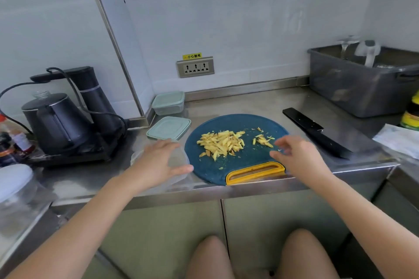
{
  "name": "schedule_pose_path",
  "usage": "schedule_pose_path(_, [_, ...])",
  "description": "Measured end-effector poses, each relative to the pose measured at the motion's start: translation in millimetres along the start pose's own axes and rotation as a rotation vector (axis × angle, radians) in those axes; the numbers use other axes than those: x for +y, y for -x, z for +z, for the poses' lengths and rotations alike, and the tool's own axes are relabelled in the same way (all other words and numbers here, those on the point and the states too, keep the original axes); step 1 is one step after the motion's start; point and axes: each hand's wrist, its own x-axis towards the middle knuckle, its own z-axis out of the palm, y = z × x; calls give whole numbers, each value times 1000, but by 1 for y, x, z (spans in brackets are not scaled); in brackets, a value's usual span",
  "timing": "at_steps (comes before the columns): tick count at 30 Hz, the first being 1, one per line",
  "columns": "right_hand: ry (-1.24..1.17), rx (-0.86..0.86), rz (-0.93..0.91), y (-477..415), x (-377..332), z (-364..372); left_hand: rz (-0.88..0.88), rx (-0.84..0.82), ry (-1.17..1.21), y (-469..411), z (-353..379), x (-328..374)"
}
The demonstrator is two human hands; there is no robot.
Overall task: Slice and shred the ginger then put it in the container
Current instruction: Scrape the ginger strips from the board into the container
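Shredded yellow ginger [221, 142] lies in a heap on the round blue cutting board [235, 165], with a smaller heap of ginger shreds [263, 139] to its right. My left hand [158, 163] rests with spread fingers on a clear plastic container [179, 158] at the board's left edge. My right hand [297, 156] hovers over the board's right side, fingers loosely curled and holding nothing, close to the smaller heap. A black knife [317, 132] lies on the counter to the right of the board. The container's pale green lid [169, 128] lies behind it.
A second lidded container [169, 103] stands by the wall. Black kettles [59, 122] sit at the left, a grey tub [362, 88] at the back right, a sauce bottle [411, 115] and a cloth [399, 140] at the far right. The counter's front edge runs just under the board's yellow handle [255, 172].
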Motion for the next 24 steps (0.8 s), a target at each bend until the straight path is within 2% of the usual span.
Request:
schedule_pose_path(2, [50,59,186,-9,13,-16,134,60,62,3,5,23])
schedule_pose_path(4, [135,-26,324,-14,20,-25,251,22,85,6,14,46])
schedule_pose_path(6, [161,-146,417,-14,18,-24,296,-39,59,3,26,62])
schedule_pose_path(9, [163,-198,421,-15,12,-13,343,-97,-40,-3,49,77])
schedule_pose_path(12, [252,-237,423,-15,2,-2,382,-13,-104,-6,66,78])
schedule_pose_path(16, [267,-187,414,-8,-6,9,407,64,-39,-3,72,71])
schedule_pose_path(19, [124,-117,371,1,5,6,417,134,-9,3,79,67])
schedule_pose_path(22, [-179,-26,462,14,21,-10,430,171,39,4,81,68])
schedule_pose_path(24, [-342,-119,560,27,25,-19,447,184,41,3,81,69])
